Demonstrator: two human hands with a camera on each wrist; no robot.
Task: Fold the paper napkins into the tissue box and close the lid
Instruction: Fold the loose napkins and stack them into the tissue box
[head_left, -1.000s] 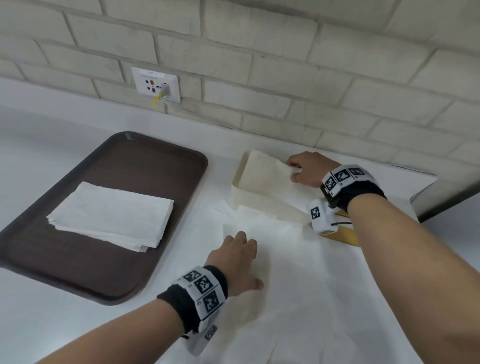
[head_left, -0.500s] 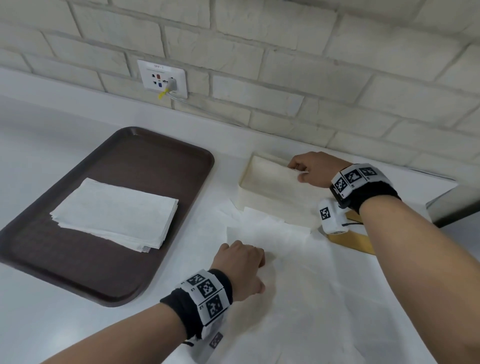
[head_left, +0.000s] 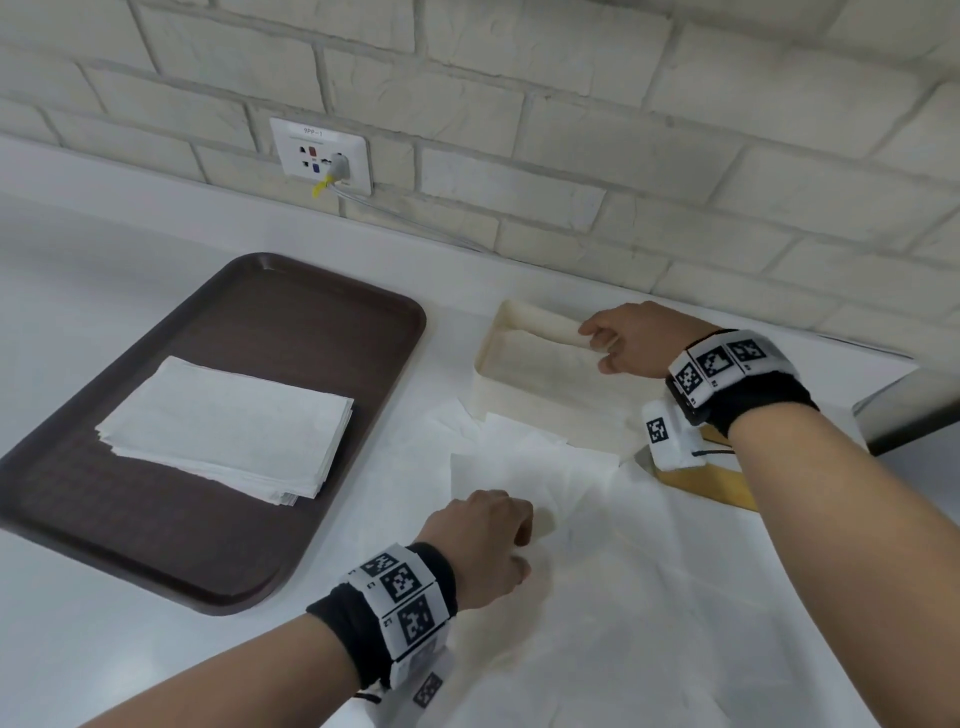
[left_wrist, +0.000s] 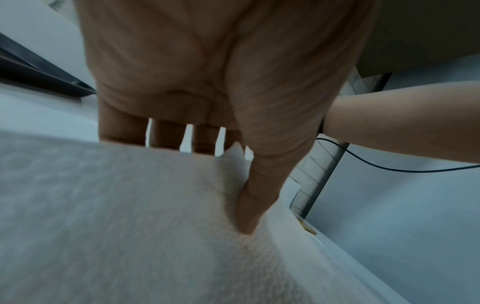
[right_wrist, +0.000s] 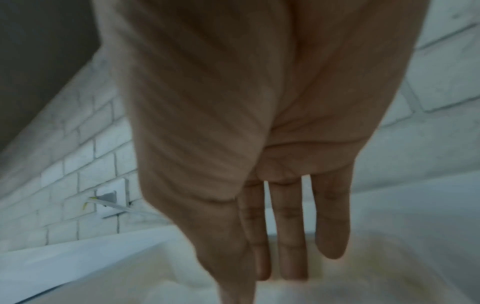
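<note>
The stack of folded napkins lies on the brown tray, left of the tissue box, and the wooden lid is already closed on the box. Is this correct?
Not entirely. The head view shows the tissue box open, the right hand reaching into it; the wooden lid lies on the counter beside it, partly hidden by the right wrist. The stack of folded napkins does lie on the brown tray, left of the box.

Bright, even head view; dim, blurred wrist views with edge distortion.

White counter (head_left: 104, 312) bears brown tray (head_left: 332, 332), tissue box (head_left: 485, 374), loose napkins (head_left: 649, 597).
</note>
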